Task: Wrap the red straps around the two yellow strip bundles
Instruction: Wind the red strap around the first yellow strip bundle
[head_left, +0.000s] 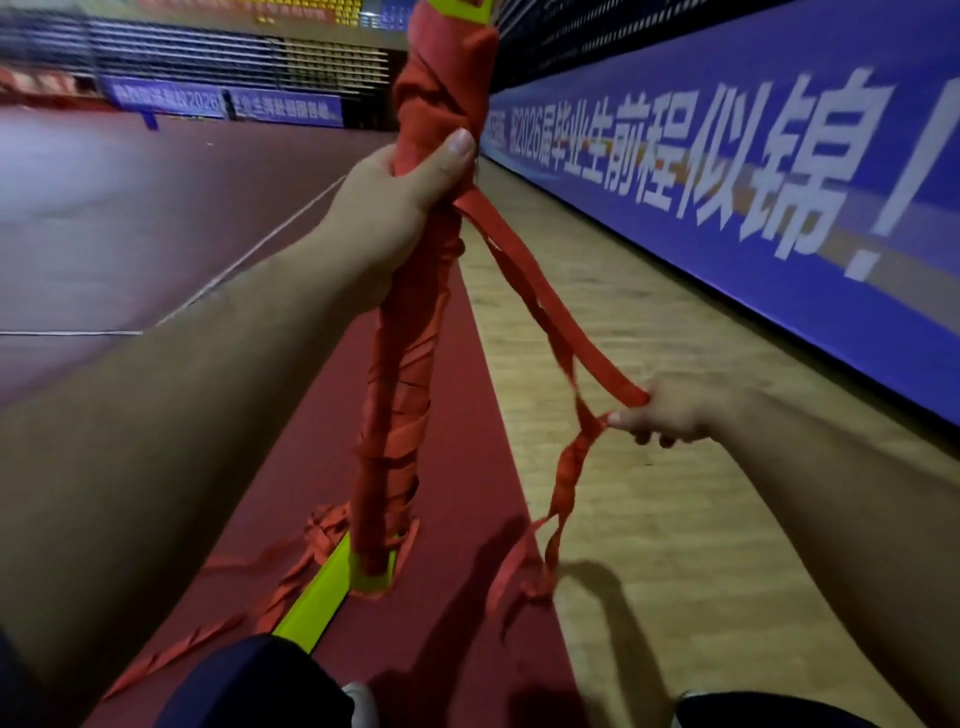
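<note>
I see a red floor strip (457, 597) running between darker court surface (130, 218) and pale wooden boards (649, 415). On the red, the upright bundle (370, 571) stands on its yellow foot. Beside it a yellow strip bundle (311, 608) lies flat, I think, partly hidden. Loose red straps (291, 569) sprawl to its left, and one strap tail (519, 582) touches down near the wood.

Dim indoor light, warm cast. Soft shadows on the wooden floor (675, 322). Motion blur across the blue banner (779, 182); wide-angle bending at edges.

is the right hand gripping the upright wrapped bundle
No, the left hand grips the bundle; the right hand pinches the loose red strap.
</note>
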